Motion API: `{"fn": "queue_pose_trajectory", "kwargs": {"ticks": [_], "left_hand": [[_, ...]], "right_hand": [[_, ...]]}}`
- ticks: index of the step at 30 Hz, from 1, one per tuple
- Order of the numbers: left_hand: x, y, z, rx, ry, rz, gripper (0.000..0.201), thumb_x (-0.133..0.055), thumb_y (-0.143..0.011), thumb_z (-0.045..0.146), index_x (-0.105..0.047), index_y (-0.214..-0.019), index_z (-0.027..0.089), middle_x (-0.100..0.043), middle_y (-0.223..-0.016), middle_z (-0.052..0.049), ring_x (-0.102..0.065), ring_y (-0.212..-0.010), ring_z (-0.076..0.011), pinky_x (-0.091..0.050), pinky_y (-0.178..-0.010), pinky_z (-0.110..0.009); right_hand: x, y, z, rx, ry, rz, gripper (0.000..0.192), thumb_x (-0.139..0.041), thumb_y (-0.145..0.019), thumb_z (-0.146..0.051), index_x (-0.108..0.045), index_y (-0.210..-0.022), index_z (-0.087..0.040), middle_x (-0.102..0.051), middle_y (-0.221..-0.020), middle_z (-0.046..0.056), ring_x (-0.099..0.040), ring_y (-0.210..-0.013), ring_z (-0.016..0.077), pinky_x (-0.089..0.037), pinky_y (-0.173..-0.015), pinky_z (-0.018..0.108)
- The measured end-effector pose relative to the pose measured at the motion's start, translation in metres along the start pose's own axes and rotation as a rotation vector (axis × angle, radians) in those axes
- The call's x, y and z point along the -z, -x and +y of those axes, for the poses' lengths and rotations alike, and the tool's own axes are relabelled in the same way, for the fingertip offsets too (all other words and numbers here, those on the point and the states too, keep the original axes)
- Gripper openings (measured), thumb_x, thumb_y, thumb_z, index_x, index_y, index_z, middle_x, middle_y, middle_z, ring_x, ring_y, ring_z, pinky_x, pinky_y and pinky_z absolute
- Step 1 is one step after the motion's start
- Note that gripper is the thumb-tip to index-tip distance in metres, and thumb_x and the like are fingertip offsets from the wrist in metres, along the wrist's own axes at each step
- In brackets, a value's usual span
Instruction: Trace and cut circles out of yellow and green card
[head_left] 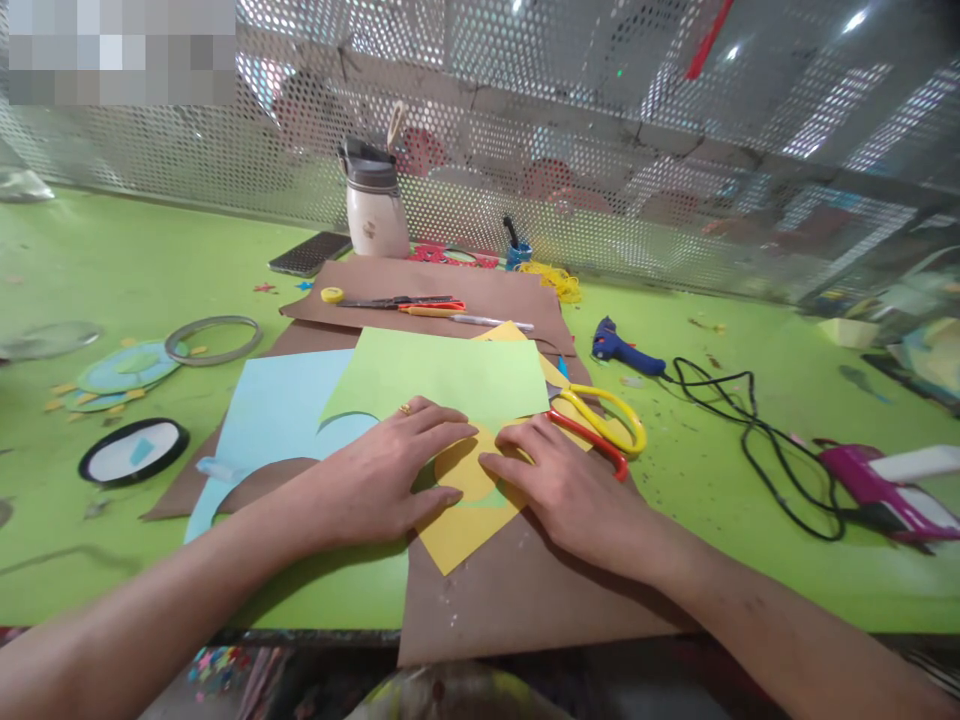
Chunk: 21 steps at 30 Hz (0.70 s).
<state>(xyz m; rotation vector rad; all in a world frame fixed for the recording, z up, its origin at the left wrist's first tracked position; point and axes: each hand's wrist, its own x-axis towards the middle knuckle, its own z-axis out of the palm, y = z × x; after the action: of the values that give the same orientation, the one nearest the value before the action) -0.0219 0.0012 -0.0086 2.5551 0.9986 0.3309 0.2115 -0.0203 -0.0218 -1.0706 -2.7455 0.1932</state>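
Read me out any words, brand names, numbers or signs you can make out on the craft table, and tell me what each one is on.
No readable text anywhere.
White bottle: no legible label.
Blue glue gun: no brand can be made out.
Phone: dark screen.
Sheets under the left hand and right hand, the yellow paper included: plain, unprinted.

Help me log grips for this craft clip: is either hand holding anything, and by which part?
Nothing is gripped. Both the left hand and right hand lie flat, fingers pressing down on the yellow paper at its upper middle.
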Motion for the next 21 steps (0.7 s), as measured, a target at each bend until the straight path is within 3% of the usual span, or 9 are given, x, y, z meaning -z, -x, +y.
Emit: {"fn": "queue_pose_trajectory", "kwargs": {"ticks": [14, 21], "left_hand": [[-0.002, -0.001, -0.002, -0.025, -0.010, 0.013, 0.040, -0.058, -0.084, 0.020, -0.055, -0.123, 0.014, -0.059, -0.124, -0.012, -0.047, -0.116, -0.0264, -0.042, -0.098, -0.040], [-0.003, 0.002, -0.003, -0.030, -0.049, 0.018, 0.035, -0.055, -0.087, 0.026, -0.056, -0.120, 0.015, -0.059, -0.127, -0.012, -0.047, -0.117, -0.0282, -0.044, -0.096, -0.044]], "right_hand": [[0.000, -0.001, -0.003, -0.010, 0.014, 0.011, 0.035, -0.050, -0.089, -0.002, -0.059, -0.120, -0.014, -0.054, -0.116, 0.013, -0.046, -0.107, 0.0272, -0.042, -0.090, 0.040], [0.006, 0.000, 0.013, -0.091, -0.307, 0.149, 0.027, -0.045, -0.096, -0.009, -0.061, -0.119, -0.012, -0.060, -0.113, 0.011, -0.053, -0.105, 0.0202, -0.045, -0.094, 0.034]]}}
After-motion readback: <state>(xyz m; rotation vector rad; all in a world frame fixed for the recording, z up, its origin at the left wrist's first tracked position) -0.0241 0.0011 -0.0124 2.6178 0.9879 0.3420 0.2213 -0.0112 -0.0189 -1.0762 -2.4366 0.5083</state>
